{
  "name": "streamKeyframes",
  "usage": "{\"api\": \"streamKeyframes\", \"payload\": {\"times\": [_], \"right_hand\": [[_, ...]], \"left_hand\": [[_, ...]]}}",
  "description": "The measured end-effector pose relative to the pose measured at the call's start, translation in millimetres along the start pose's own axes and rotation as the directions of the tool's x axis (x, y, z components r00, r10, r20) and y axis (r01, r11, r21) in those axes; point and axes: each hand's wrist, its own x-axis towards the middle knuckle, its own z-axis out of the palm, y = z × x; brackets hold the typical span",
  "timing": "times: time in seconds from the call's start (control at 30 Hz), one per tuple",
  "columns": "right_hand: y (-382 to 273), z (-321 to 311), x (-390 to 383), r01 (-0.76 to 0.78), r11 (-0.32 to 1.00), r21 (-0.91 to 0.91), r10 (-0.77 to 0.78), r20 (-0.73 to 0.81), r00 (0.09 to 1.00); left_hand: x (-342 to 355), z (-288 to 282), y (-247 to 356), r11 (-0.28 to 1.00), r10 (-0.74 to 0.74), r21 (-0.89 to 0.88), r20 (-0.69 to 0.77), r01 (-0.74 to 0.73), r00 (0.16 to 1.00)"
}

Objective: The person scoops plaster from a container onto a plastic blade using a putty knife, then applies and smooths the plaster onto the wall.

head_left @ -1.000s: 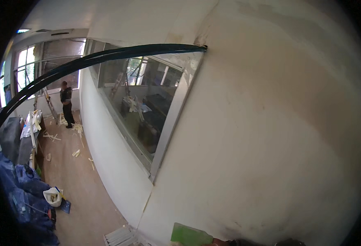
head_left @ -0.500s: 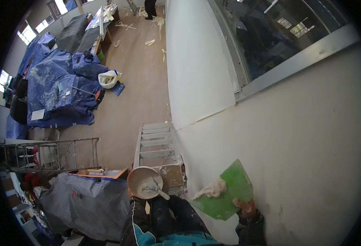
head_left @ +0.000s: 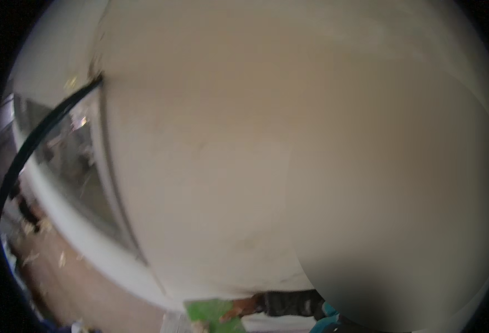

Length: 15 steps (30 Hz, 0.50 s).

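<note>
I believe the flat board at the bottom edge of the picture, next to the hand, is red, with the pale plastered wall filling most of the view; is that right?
Not quite: in the head view the flat board is green, not red. It does lie at the bottom edge beside a hand, and the pale plastered wall fills most of the picture.

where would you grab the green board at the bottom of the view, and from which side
Probably the right edge of the green board, coming in from the right. It looks flat and roughly level, so a thumb-over, fingers-under pinch suits it. A hand on a dark sleeve meets it at that edge. The board's lower part is cut off by the picture's rim, and blur hides any handle beneath.
</note>
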Motion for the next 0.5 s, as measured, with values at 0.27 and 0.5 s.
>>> {"api": "streamKeyframes", "payload": {"times": [0.27,0.5], "right_hand": [[-17,12,-73,-0.016,0.996,0.084,0.031,-0.183,0.983],[0,19,-127,0.053,0.995,0.084,-0.037,-0.188,0.981]], "left_hand": [[-77,44,191,0.654,0.743,0.077,0.122,-0.753,0.658],[-182,135,335,0.409,0.859,-0.549,0.501,-0.729,0.105]]}}
